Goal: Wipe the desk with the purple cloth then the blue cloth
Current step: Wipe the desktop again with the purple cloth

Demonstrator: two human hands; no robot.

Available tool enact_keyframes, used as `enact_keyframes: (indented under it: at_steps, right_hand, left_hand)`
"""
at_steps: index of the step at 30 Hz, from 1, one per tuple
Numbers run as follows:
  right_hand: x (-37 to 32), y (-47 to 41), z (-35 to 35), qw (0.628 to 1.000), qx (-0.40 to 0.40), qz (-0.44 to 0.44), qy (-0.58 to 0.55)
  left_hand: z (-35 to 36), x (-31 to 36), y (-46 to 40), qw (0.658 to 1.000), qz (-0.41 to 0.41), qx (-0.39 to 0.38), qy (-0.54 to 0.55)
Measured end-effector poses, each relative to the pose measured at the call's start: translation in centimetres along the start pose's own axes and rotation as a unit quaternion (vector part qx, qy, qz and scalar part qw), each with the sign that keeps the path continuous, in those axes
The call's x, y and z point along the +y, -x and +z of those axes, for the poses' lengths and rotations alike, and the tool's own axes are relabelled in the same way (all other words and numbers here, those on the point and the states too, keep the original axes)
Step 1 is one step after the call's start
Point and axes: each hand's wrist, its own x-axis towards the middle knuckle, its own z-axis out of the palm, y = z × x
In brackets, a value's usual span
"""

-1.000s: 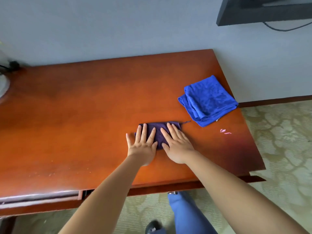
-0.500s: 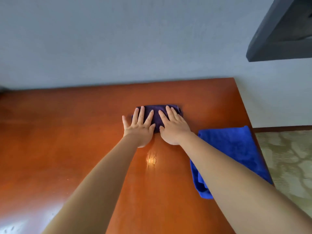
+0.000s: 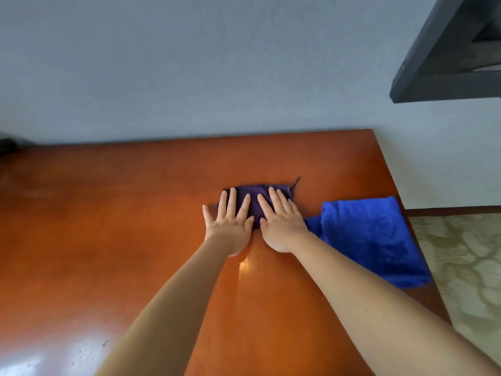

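A small folded purple cloth lies on the glossy reddish-brown desk, toward its far right part. My left hand and my right hand press flat on the cloth side by side, fingers straight and spread, pointing at the wall. Most of the cloth is hidden under the fingers. A folded blue cloth lies on the desk just right of my right wrist, near the desk's right edge, and my right forearm covers its near left part.
The desk's far edge meets a grey wall. A dark shelf juts out at the upper right above the desk. Patterned carpet shows beyond the right edge. A dark object sits at the far left corner.
Both hands have slid the purple cloth away from me, from near the front edge toward the wall. It now lies past the blue cloth's far left corner, and my view has moved forward.
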Motion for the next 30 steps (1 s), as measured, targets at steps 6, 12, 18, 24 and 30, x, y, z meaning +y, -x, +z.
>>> enact_keyframes:
  at_steps: [6,12,18,24,30]
  right_hand:
    - [-3.8,11.2,5.6,1.000,-0.001,-0.009,-0.011]
    - [-5.2,22.2,10.7,1.000,0.011,0.016,-0.006]
    - [-5.3,25.5,11.9,0.999,0.017,0.045,-0.007]
    - [-4.6,21.8,10.4,0.999,0.016,0.039,0.004]
    - [-3.9,24.6,12.9,0.999,0.043,0.026,-0.008]
  left_hand:
    - [5.6,-0.5,11.9,1.000,0.000,-0.028,0.008]
    - [10.4,0.7,21.4,0.998,0.038,-0.037,-0.017]
    - [11.2,1.9,24.0,0.996,0.070,-0.045,-0.037]
    - [9.7,1.5,21.0,0.996,0.057,-0.043,-0.047]
    - [10.7,2.0,23.0,0.994,0.076,-0.057,-0.054]
